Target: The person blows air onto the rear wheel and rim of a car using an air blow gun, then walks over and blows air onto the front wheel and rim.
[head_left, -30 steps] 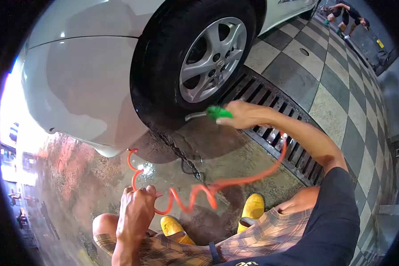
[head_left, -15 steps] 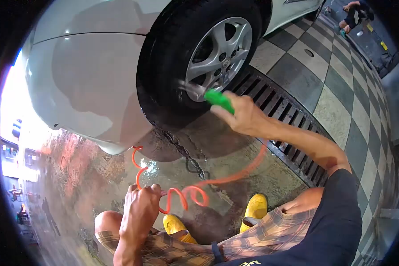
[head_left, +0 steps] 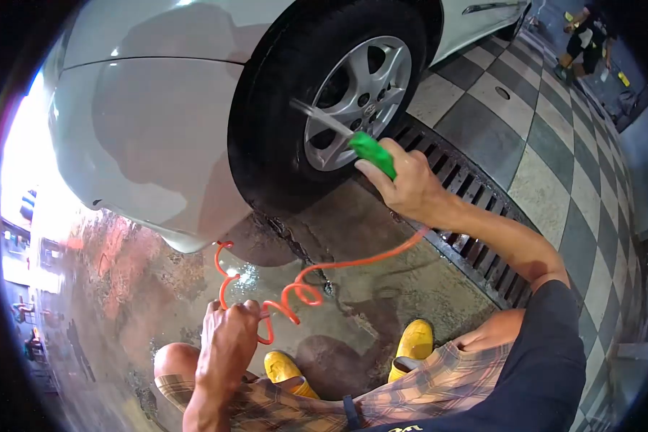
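My right hand point(head_left: 410, 180) is closed around the green handle of a spray gun point(head_left: 373, 153), its thin metal nozzle pointing up and left in front of the wheel point(head_left: 360, 101). The black tyre point(head_left: 277, 115) stands just behind the nozzle tip, which is blurred. An orange coiled hose point(head_left: 352, 263) runs from below my right hand down to the left. My left hand point(head_left: 230, 335) is wrapped round that hose near my left knee. Beyond it, more coils rise toward the white car's bumper point(head_left: 151, 144).
A metal drain grate point(head_left: 475, 201) crosses the floor beside the wheel, bordering checkered tiles point(head_left: 547, 137). My yellow boots point(head_left: 415, 340) rest on wet concrete point(head_left: 172, 281). Another person point(head_left: 589, 43) is at the far upper right.
My right hand has moved slightly right, and the spray gun's nozzle now points higher across the wheel. The hose's loops have shifted. My left hand stays on the hose. The other person has changed posture.
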A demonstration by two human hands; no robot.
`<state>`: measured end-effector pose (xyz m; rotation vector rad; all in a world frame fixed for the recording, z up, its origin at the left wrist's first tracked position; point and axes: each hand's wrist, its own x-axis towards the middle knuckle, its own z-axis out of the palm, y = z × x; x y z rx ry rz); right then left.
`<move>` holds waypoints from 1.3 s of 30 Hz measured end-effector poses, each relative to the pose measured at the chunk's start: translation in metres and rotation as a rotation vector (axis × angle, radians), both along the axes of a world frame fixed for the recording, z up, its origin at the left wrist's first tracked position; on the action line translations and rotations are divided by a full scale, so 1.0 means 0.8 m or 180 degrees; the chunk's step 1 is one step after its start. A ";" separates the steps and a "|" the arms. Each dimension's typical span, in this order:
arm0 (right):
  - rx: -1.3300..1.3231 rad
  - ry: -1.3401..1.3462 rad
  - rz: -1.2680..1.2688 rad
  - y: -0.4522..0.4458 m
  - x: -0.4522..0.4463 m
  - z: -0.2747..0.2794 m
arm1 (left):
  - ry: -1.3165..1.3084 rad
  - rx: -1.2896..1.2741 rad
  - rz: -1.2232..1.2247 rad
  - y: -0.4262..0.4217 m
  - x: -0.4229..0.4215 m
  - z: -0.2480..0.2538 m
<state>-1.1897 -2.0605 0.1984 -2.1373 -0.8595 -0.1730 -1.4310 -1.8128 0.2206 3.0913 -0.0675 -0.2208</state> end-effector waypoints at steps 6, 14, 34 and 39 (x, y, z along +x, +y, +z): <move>0.0977 -0.0038 -0.0358 -0.017 0.022 0.032 | 0.0185 0.0107 0.0116 0.001 -0.002 0.005; 0.0194 -0.0716 -0.1030 -0.059 0.103 0.041 | -0.0044 -0.0105 -0.0042 0.005 0.002 -0.003; -0.1662 -0.2354 -0.2140 -0.106 0.193 -0.005 | 0.0300 0.0037 0.0099 -0.027 0.016 0.007; -0.1487 -0.2600 -0.2062 -0.081 0.154 -0.003 | 0.0306 0.0005 0.0040 -0.012 0.015 0.001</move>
